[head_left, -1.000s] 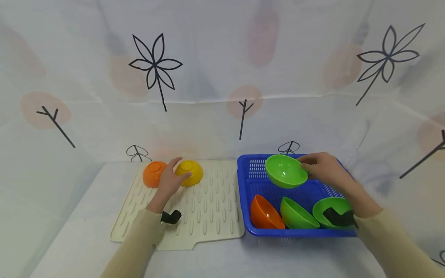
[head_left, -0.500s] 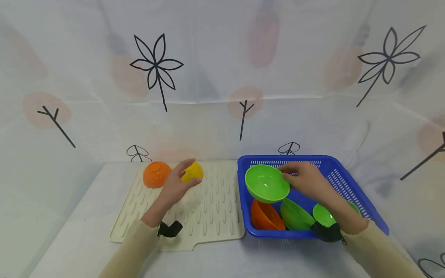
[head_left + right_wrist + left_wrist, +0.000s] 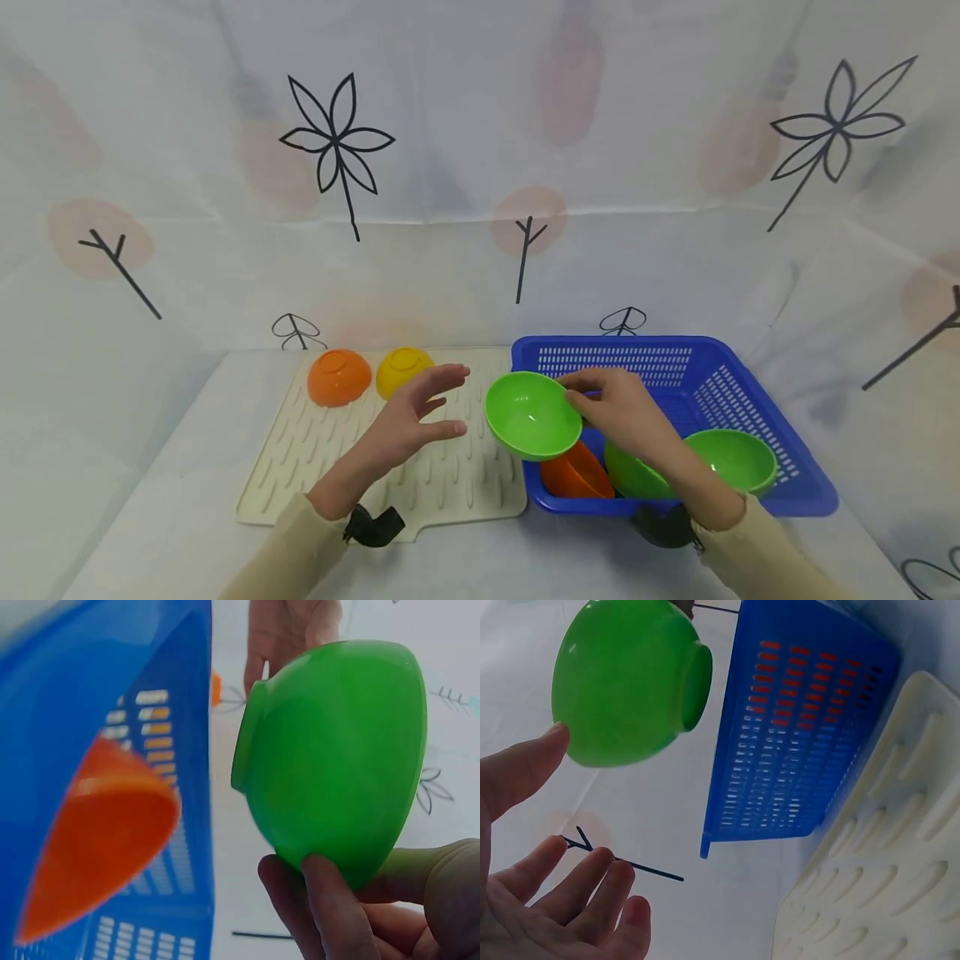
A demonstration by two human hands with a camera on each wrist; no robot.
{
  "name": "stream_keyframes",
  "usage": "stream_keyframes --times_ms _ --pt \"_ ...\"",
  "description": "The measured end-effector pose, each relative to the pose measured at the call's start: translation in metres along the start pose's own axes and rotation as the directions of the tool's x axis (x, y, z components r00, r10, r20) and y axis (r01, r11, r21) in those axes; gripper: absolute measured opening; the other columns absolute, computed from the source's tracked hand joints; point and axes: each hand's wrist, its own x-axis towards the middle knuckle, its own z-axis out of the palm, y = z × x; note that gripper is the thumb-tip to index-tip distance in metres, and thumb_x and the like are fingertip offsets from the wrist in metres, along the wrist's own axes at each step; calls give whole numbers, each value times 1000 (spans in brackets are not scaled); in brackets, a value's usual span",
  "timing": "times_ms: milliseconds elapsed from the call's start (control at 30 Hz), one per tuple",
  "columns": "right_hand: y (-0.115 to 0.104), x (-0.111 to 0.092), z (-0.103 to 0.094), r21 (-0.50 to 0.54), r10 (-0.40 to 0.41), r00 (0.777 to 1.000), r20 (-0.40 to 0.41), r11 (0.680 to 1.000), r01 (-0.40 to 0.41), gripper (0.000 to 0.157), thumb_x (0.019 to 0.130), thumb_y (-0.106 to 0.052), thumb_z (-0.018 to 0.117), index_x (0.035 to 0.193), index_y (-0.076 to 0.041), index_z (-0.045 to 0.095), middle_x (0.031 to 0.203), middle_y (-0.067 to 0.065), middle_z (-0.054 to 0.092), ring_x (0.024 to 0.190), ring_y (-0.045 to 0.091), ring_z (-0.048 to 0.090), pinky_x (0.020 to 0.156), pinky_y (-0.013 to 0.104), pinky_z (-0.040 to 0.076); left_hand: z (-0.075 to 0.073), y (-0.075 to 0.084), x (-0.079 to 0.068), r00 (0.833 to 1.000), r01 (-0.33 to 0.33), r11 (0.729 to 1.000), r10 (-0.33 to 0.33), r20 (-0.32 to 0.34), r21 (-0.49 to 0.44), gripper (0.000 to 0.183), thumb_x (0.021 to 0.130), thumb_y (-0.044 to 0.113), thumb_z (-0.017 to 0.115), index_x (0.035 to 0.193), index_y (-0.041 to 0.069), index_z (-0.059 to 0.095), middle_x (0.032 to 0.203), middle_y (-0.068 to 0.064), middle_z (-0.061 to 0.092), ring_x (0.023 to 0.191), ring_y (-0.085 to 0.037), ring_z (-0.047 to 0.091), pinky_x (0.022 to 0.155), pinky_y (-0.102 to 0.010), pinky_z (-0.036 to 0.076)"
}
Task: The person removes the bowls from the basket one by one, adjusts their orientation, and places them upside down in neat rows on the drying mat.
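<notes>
A light green bowl [image 3: 531,417] is held by its right rim in my right hand [image 3: 618,412], above the left edge of the blue basket [image 3: 813,492]. In the right wrist view the thumb and fingers pinch the side of this green bowl [image 3: 337,750]. My left hand [image 3: 405,429] hangs over the cream drying mat [image 3: 465,492], its fingers spread towards the bowl and holding nothing. The left wrist view has the thumb tip close to the bowl's [image 3: 622,682] edge; whether they touch I cannot tell.
Upside down at the mat's back left lie an orange bowl [image 3: 337,379] and a yellow bowl [image 3: 401,368]. Inside the basket lean another orange bowl [image 3: 577,475], a green bowl [image 3: 630,475] partly behind my right arm, and a further green bowl [image 3: 735,458].
My right hand has carried the green bowl left and lower, from over the basket's back to its left edge. My left hand has moved right, away from the yellow bowl.
</notes>
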Motion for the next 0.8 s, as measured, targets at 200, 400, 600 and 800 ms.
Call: stream_keyframes --times_ms 200,400,600,800 --pt "-6 1 20 -20 -36 999 -38 999 36 21 96 -7 64 114 -5 73 106 10 72 91 26 71 67 30 60 8 4 -7 996 -1 1000 3 88 -30 77 85 23 81 150 16 41 151 0 45 137 -22 43 111 -50 38" --pt "-11 5 36 -19 -81 993 -90 997 79 19 95 -7 66 112 -3 74 102 10 73 92 28 72 71 35 61 10 5 -11 993 17 999 -12 114 -40 87 82 28 83 154 11 36 151 -6 44 136 -28 44 108 -50 42" --pt "-18 8 46 2 -58 992 -116 998 58 21 95 -8 65 114 -3 73 104 10 73 90 26 71 66 30 60 7 3 -12 997 44 999 -43 60 -18 90 79 29 86 154 17 36 151 0 45 137 -23 42 106 -46 44" --pt "-20 9 54 32 -43 990 -138 998 48 23 95 -8 65 117 -3 72 105 10 72 86 20 71 65 27 59 2 0 -12 998 54 999 -54 40 2 95 77 24 88 155 18 34 153 2 41 140 -23 38 107 -47 43"
